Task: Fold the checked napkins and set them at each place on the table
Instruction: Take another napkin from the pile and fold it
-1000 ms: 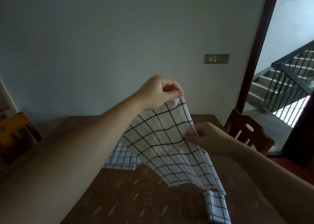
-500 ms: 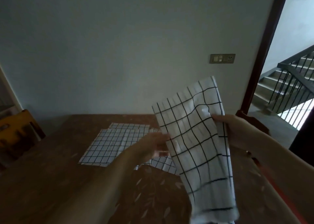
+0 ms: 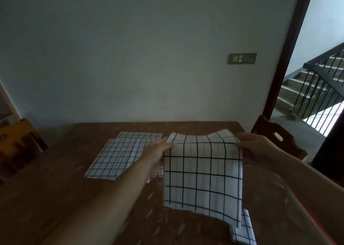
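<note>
Left hand [image 3: 158, 151] and right hand [image 3: 255, 148] each pinch a top corner of a checked napkin [image 3: 202, 177] hanging above the brown table [image 3: 55, 198].

The left hand [image 3: 158, 151], earlier pinching the checked napkin [image 3: 202, 176] high, is now gripping its upper left corner; the right hand [image 3: 255, 148] is gripping the upper right; the cloth, previously dangling slantwise, is hanging square, lower over the counter [image 3: 74, 198].

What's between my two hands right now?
In the head view, the checked napkin spans the gap: the left hand pinches its upper left corner and the right hand grips its upper right corner, and it hangs over the wooden table.
</note>
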Action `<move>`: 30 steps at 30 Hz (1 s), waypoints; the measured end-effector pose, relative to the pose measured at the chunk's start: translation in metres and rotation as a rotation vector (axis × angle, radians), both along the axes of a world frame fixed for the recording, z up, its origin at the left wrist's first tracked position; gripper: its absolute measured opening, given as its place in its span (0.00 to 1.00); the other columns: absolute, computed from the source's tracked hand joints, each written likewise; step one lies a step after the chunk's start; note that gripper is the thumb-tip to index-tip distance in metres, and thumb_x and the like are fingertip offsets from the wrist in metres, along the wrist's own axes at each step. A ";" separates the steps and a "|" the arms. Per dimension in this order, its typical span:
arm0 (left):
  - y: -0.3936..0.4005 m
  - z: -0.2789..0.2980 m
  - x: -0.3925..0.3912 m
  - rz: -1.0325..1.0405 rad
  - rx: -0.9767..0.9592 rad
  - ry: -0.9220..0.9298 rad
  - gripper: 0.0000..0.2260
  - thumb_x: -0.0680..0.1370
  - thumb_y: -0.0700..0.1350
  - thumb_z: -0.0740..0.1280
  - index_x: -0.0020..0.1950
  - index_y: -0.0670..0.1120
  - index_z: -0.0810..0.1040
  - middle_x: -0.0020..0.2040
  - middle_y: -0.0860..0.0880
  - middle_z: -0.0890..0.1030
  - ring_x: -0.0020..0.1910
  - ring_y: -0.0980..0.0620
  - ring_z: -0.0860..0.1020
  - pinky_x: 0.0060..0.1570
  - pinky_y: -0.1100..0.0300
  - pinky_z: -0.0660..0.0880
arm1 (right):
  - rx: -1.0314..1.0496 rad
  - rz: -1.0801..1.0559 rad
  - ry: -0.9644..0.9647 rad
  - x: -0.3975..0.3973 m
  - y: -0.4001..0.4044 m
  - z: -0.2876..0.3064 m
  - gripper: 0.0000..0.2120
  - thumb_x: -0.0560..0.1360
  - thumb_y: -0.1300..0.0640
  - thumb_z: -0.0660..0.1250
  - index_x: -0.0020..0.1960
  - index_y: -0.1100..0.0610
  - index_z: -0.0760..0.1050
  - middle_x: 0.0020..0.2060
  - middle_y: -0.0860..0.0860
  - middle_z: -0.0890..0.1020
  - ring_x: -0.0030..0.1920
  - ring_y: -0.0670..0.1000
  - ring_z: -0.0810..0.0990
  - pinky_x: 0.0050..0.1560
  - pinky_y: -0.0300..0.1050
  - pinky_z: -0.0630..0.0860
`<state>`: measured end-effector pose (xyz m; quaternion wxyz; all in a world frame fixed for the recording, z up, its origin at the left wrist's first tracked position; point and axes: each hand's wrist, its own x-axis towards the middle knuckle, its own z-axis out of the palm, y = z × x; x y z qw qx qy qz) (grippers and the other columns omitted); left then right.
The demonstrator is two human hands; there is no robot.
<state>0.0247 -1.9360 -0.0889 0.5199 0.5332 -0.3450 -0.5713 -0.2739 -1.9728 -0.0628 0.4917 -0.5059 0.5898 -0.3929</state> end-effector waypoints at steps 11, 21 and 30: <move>-0.007 -0.002 0.000 0.116 -0.062 -0.145 0.42 0.67 0.36 0.77 0.76 0.54 0.61 0.67 0.44 0.74 0.67 0.44 0.72 0.70 0.43 0.65 | -0.167 -0.108 0.059 0.000 -0.002 -0.007 0.26 0.69 0.70 0.73 0.63 0.54 0.73 0.55 0.54 0.80 0.50 0.55 0.82 0.46 0.50 0.80; 0.000 0.026 -0.003 0.129 -0.213 -0.220 0.25 0.71 0.35 0.73 0.64 0.53 0.77 0.64 0.51 0.78 0.61 0.54 0.73 0.63 0.52 0.64 | -0.049 0.136 -0.067 -0.001 0.005 0.017 0.32 0.70 0.69 0.72 0.67 0.46 0.66 0.55 0.50 0.78 0.56 0.57 0.78 0.56 0.66 0.76; 0.006 0.035 0.006 0.102 -0.225 -0.389 0.10 0.71 0.36 0.74 0.46 0.50 0.83 0.47 0.52 0.85 0.51 0.57 0.80 0.62 0.55 0.71 | -0.594 0.179 0.701 0.004 0.023 0.026 0.08 0.70 0.59 0.75 0.46 0.48 0.82 0.38 0.39 0.81 0.38 0.40 0.80 0.33 0.26 0.71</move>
